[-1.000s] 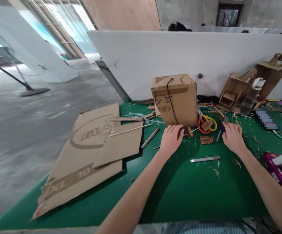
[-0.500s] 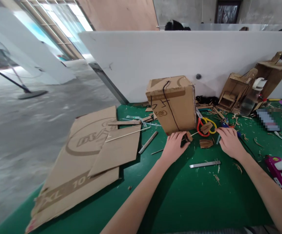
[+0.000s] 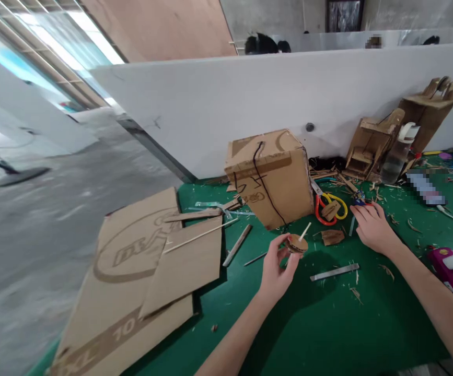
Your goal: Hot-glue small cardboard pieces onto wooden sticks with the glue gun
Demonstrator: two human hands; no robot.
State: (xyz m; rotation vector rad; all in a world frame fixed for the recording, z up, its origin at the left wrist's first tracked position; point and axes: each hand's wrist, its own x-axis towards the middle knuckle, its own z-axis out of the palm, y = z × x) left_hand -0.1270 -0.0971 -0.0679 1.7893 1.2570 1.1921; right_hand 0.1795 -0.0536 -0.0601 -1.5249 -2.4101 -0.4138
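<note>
My left hand [image 3: 277, 269] is closed on a small round cardboard wheel [image 3: 297, 243], pinched between thumb and fingers above the table. A thin wooden stick [image 3: 305, 231] pokes up from its middle. My right hand [image 3: 373, 227] lies low over the table with its fingers stretched out, beside a blue object [image 3: 361, 198] partly hidden behind it. Between the hands lie scissors [image 3: 341, 202] with red and yellow handles, a scrap of cardboard [image 3: 333, 237] and a flat metal blade [image 3: 335, 272]. The cardboard box [image 3: 277, 183] with a black cord stands behind my left hand.
Large cardboard sheets [image 3: 132, 292] cover the left of the green table [image 3: 328, 334]. A wooden strip [image 3: 237, 245] lies near them. At the back right are cardboard constructions [image 3: 371, 143], a bottle [image 3: 396, 156] and a phone [image 3: 425, 188]. A magenta device [image 3: 451, 274] sits far right. A white partition [image 3: 210, 115] borders the back.
My left hand has lifted the wheel and stick off the table toward me and turned them so the stick points up. My right hand has shifted only slightly. The view has tilted a little.
</note>
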